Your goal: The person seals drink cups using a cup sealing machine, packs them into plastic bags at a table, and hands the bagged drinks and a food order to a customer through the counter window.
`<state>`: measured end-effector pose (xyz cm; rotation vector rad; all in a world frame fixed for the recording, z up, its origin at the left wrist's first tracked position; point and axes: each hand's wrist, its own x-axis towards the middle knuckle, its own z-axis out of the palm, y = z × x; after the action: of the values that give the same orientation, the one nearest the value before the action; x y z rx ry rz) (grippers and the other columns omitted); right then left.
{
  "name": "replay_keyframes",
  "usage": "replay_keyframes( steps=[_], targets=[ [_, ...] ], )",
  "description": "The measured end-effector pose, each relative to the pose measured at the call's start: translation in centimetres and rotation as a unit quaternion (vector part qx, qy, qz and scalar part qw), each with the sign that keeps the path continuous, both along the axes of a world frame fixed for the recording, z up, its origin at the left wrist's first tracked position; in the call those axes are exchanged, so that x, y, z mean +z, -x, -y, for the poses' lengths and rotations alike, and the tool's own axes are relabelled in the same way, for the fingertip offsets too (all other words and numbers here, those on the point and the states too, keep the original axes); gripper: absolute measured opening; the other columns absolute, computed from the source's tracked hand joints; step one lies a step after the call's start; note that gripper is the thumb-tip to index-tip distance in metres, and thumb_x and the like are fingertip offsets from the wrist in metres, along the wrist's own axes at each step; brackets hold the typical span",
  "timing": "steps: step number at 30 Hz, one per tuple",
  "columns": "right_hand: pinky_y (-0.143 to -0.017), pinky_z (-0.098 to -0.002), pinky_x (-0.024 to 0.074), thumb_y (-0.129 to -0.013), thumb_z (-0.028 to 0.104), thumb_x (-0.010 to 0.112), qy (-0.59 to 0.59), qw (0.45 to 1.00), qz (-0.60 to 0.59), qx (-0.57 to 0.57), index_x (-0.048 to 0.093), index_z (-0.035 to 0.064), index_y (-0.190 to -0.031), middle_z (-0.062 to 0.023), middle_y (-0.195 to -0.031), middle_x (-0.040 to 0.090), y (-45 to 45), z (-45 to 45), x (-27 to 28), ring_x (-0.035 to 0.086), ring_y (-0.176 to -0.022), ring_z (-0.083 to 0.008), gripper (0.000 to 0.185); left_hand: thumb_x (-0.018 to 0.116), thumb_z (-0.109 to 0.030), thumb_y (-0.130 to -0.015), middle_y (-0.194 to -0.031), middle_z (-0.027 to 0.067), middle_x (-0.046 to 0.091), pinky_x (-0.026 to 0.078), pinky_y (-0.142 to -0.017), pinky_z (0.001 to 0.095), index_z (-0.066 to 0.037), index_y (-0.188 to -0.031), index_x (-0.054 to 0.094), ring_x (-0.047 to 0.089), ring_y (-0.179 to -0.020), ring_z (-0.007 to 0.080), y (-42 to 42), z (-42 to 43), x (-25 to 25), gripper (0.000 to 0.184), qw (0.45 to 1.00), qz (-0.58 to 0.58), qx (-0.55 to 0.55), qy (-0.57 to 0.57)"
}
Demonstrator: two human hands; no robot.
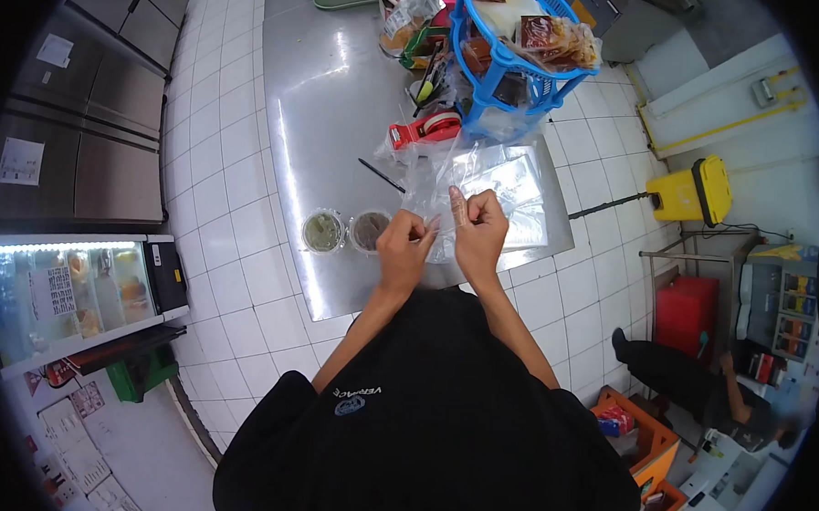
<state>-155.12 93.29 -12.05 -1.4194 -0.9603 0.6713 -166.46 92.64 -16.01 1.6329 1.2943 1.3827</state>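
Note:
Both my hands hold a thin clear plastic bag (423,188) above the front edge of the steel table. My left hand (404,246) pinches the bag at its left side, close to the two round clear tubs. My right hand (479,233) is closed on its right side, thumb pointing up. Under and beside my right hand lies a stack of clear plastic bags (521,201). One tub (323,231) has greenish contents; the other tub (368,228) looks darker and is partly covered by my left hand. A thin black stick-like item (380,175) lies behind them.
A red tape dispenser (424,130) sits beyond the bags. Behind it stands a blue tiered basket (518,68) loaded with packets, with more packages (410,23) to its left. Off to the right are a yellow bin (691,190), orange crates (653,444) and another person (687,382).

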Motion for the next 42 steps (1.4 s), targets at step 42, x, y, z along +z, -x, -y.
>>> replay_keyframes(
  steps=[42],
  targets=[
    [-0.05, -0.0342, 0.0316, -0.094, 0.008, 0.068, 0.086, 0.977, 0.191, -0.038, 0.04, 0.002, -0.072, -0.0065, -0.06, 0.036, -2.3, -1.4, -4.3, 0.033, -0.055, -0.0149, 0.036, 0.068, 0.001, -0.088, -0.063, 0.0069, 0.032, 0.029, -0.053, 0.0364, -0.002, -0.063, 0.036, 0.032, -0.056, 0.0194, 0.6, -2.4, 5.9, 0.041, 0.995, -0.022, 0.032, -0.095]
  ],
)
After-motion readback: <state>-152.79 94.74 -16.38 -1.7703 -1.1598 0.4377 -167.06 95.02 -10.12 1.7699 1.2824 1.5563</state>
